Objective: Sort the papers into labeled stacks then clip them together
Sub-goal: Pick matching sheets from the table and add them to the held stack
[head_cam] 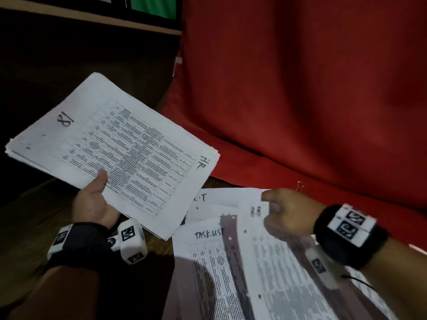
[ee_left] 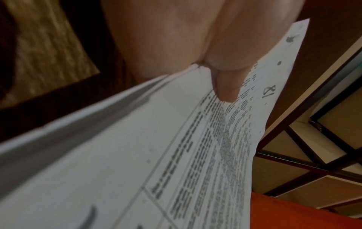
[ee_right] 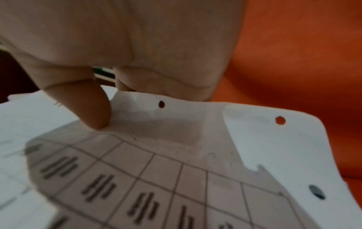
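Note:
My left hand (head_cam: 96, 199) holds up a thick stack of printed papers (head_cam: 120, 146), thumb on top; its top sheet is marked "18" and "HR". The left wrist view shows that thumb (ee_left: 227, 86) pressing on the stack (ee_left: 137, 170). My right hand (head_cam: 284, 209) pinches the top edge of a hole-punched table sheet (head_cam: 272, 262) lying over the papers on the floor. In the right wrist view its thumb (ee_right: 92, 111) presses on that sheet (ee_right: 176, 155), with the other fingers behind the edge. Below it lie a sheet headed "TASK LIST" (head_cam: 208, 245) and one marked "L.T" (head_cam: 215, 197).
A red fabric seat or cushion (head_cam: 300, 88) fills the right and far side. A small binder clip (head_cam: 300, 186) lies at its foot, just beyond my right hand. Dark wooden floor (head_cam: 34, 215) is at the left, dark furniture (head_cam: 69, 54) behind.

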